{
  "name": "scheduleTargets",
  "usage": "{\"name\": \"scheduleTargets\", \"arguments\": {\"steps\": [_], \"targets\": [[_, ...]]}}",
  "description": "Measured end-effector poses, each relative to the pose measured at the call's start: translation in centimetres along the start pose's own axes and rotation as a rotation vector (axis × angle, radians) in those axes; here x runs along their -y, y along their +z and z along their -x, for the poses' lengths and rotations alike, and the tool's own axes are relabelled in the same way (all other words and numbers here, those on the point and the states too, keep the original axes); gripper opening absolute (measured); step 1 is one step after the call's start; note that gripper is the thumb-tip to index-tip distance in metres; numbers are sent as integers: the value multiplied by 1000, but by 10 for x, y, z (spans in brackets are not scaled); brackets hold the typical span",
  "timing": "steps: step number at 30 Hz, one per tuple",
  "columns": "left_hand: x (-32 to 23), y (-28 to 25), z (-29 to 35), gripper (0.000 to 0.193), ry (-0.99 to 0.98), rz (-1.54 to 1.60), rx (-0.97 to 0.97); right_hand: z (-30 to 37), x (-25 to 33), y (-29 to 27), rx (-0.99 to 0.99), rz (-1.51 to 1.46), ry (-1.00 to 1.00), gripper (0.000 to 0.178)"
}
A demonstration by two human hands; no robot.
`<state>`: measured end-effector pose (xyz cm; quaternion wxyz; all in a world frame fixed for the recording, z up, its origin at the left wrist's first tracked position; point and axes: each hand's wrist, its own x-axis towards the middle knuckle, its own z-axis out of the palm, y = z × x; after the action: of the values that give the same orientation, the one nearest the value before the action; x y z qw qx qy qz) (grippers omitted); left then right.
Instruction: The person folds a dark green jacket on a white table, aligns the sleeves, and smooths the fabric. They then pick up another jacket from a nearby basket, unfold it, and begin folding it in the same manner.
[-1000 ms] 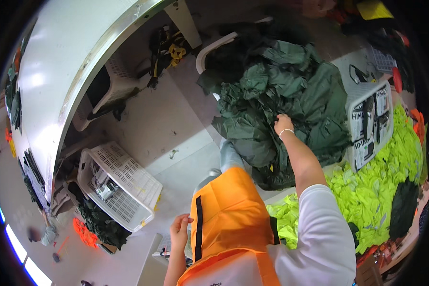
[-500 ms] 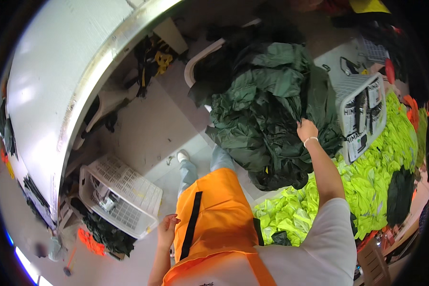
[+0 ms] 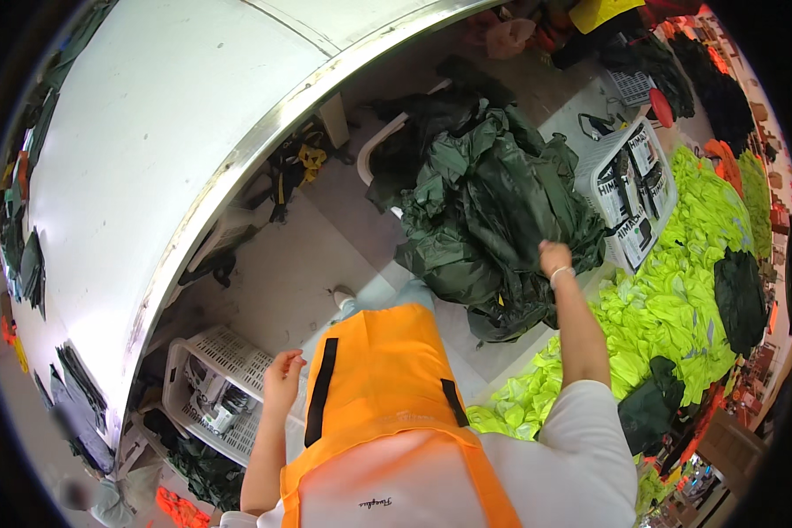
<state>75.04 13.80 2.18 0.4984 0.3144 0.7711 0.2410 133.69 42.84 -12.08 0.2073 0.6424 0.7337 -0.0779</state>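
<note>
The person's right hand (image 3: 554, 258) is closed on a fold of the dark green garments (image 3: 466, 251), which heap up beyond and left of the fist, beside lime-yellow clothing (image 3: 669, 304). They look crumpled and faintly glossy (the left hand (image 3: 283, 378), loosely curled and empty, hangs well apart).

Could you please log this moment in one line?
right hand: gripping green fabric | left hand: empty, beside apron | lime pile: right side

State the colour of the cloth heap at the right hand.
The cloth heap at the right hand is dark green, clearest in the head view.
</note>
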Motion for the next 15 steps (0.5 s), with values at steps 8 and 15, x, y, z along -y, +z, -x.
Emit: {"name": "scheduleTargets", "arguments": {"steps": [8, 15], "targets": [[-37, -44, -5, 20, 181, -51, -129, 51, -13, -336, -784, -424, 241, 35], [-53, -1, -12, 18, 321, 31, -97, 68, -75, -222, -417, -115, 155, 35]]}}
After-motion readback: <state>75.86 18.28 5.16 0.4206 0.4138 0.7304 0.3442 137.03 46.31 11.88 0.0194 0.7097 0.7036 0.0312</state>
